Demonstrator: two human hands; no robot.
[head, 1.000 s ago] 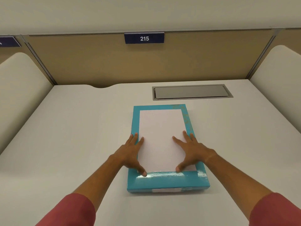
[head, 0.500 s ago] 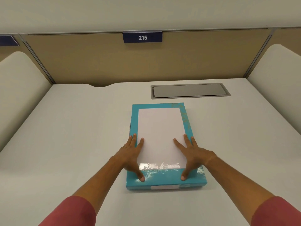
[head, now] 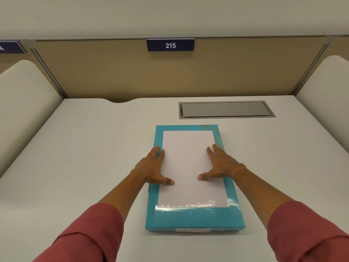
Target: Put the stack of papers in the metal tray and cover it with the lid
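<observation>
A flat teal box (head: 194,218) lies lengthwise on the white desk (head: 79,157) in front of me. Its glossy top carries a large white rectangle (head: 188,148); I cannot tell whether that is paper or part of the lid. My left hand (head: 154,168) lies flat on the box's left edge, fingers spread and thumb on the white area. My right hand (head: 221,165) lies flat on the right side in the same way. Neither hand grips anything. The tray and the papers inside are hidden.
A grey recessed hatch (head: 225,109) sits in the desk just beyond the box. A tan partition with a blue "215" label (head: 170,45) closes the back. Rounded white dividers stand at the left (head: 22,110) and right (head: 330,82).
Both hands have slid from the box's near end towards its middle, staying flat on top. The box has not shifted on the desk.
</observation>
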